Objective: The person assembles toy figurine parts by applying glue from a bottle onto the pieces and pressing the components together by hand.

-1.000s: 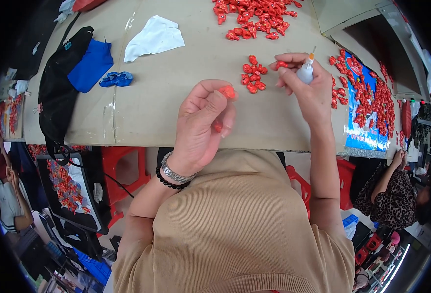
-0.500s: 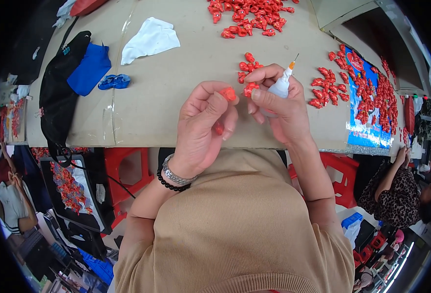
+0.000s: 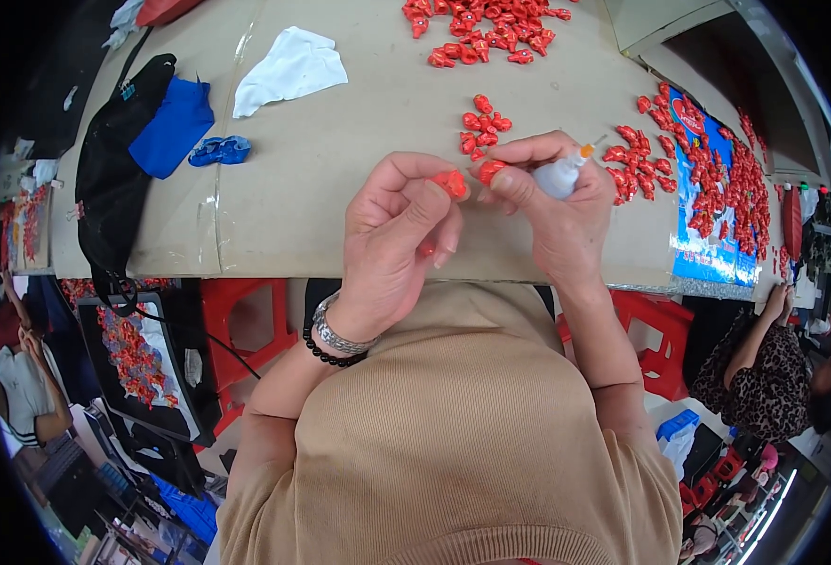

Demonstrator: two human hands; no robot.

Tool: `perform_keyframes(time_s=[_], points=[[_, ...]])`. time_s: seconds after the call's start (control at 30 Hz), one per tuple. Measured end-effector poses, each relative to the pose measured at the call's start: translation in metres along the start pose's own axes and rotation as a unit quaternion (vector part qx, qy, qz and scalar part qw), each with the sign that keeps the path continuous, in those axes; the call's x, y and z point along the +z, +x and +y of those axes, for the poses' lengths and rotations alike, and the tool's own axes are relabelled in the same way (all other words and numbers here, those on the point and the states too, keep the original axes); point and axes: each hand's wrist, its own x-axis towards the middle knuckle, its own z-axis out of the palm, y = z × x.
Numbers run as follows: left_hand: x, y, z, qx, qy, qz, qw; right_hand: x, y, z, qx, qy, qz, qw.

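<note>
Between the thumb and forefinger of my left hand point(image 3: 387, 231) is a small red plastic piece point(image 3: 451, 185). Another bit of red point(image 3: 426, 250) shows under its curled fingers, mostly hidden. My right hand point(image 3: 571, 221) pinches a second red piece point(image 3: 491, 171) close to the first, with a narrow gap between them. That same hand also grips a white squeeze bottle point(image 3: 557, 179) with an orange needle tip, pointing up and to the right. Just beyond my fingers lies a small cluster of red pieces point(image 3: 482, 122) on the table.
Several red pieces point(image 3: 491, 28) lie heaped at the far side, more on a blue printed sheet point(image 3: 693, 221) at right. At left are a white cloth point(image 3: 293, 75), a black bag point(image 3: 124, 169), and a blue lump point(image 3: 220, 151). A red stool point(image 3: 655, 344) stands below; co-workers sit on both sides.
My right hand has moved slightly right and turned, tipping the bottle's needle further to the right. My left hand stays nearly in place, its red piece shifted slightly right.
</note>
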Motion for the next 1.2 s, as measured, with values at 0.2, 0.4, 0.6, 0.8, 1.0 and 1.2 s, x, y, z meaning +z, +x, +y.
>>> perform_keyframes(time_s=[0.2,0.4,0.6,0.8,1.0,1.2], points=[[-0.004,0.0,-0.002,0.041,0.106,-0.004,0.994,-0.007,0.007,0.004,-0.204,-0.119,-0.037,0.971],[-0.006,-0.001,-0.007,0.055,0.121,-0.016,0.991,-0.004,0.005,0.004,-0.154,-0.098,-0.059,0.981],[-0.003,-0.002,-0.009,0.035,0.071,-0.009,0.997,-0.003,0.004,0.019,-0.128,-0.035,-0.058,0.989],[-0.009,-0.003,-0.011,0.028,0.07,-0.027,0.997,0.001,-0.004,0.027,-0.062,0.042,-0.048,0.996],[-0.008,-0.001,-0.007,0.034,0.087,-0.052,0.994,-0.001,-0.005,0.027,-0.112,0.033,-0.057,0.992],[-0.008,0.003,-0.005,0.04,0.131,-0.072,0.988,-0.004,-0.005,0.028,-0.122,0.034,-0.052,0.991]])
